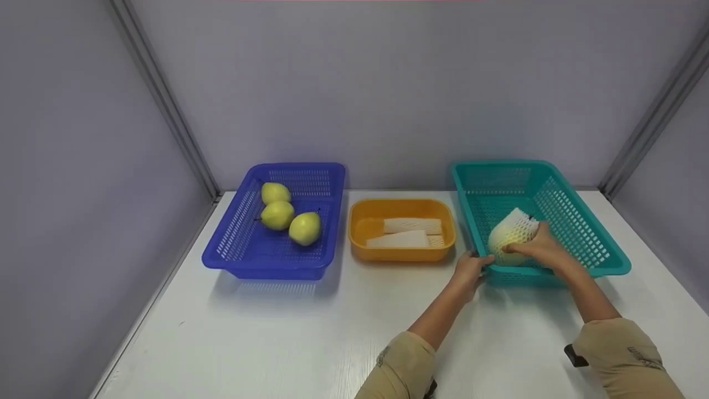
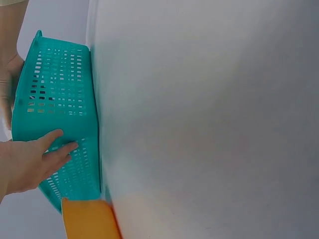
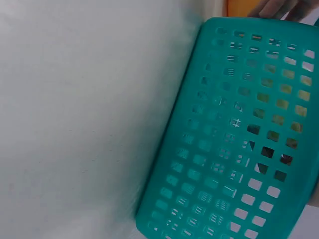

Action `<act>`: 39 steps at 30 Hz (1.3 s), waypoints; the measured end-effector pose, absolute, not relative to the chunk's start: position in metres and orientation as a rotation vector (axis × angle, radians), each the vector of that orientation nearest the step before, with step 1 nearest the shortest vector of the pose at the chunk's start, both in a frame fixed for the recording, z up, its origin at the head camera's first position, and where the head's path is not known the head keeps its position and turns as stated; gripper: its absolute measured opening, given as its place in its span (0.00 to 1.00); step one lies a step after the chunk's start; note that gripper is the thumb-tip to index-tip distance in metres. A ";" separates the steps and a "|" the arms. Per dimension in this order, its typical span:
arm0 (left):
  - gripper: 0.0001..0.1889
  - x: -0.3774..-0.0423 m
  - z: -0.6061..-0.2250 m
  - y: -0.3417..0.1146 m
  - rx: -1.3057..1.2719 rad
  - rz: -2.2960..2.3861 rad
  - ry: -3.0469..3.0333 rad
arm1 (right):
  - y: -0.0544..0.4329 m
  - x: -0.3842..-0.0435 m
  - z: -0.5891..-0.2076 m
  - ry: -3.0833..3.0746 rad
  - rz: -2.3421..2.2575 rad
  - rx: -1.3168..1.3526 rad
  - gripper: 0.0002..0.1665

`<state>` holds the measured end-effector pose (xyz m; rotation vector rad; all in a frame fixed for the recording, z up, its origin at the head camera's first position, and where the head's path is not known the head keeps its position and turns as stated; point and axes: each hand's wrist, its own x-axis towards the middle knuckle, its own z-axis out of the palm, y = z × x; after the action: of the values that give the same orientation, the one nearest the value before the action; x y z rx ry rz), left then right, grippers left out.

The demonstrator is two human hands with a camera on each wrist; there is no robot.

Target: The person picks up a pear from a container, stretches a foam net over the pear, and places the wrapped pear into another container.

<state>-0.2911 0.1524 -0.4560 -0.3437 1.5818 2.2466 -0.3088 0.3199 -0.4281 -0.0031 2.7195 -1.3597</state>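
My right hand (image 1: 540, 249) reaches into the teal basket (image 1: 590, 221) and grips a yellow pear (image 1: 510, 238) wrapped in a white foam net, near the basket's front left corner. Thumb and fingers lie on either side of the netted fruit. At that same corner, my left hand (image 1: 469, 270) holds the basket's rim, its thumb on top. The left wrist view shows the left hand's fingers (image 2: 60, 152) against the outer basket wall. Through the slots in the right wrist view, parts of the pear (image 3: 282, 103) show; the rim and wall hide most of the right hand.
An orange tray (image 1: 401, 257) with several flat white foam nets (image 1: 412, 225) stands left of the teal basket. Further left is a blue basket (image 1: 266, 265) holding three bare yellow pears (image 1: 304, 228). Wall panels (image 1: 388, 94) rise behind and at both sides of the white table (image 1: 310, 343).
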 end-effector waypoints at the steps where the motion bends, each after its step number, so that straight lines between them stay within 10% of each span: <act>1: 0.27 -0.291 -0.456 0.152 -0.338 2.247 1.583 | 0.321 -0.310 -0.430 2.716 -1.335 -0.031 0.59; 39: 0.27 -0.289 -0.459 0.152 -0.300 2.279 1.573 | 0.323 -0.322 -0.438 2.575 -1.060 -0.170 0.59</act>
<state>-0.2886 0.1520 -0.4593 -0.2995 1.5732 2.2792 -0.3218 0.3234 -0.4377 -0.1701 2.5749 -1.0598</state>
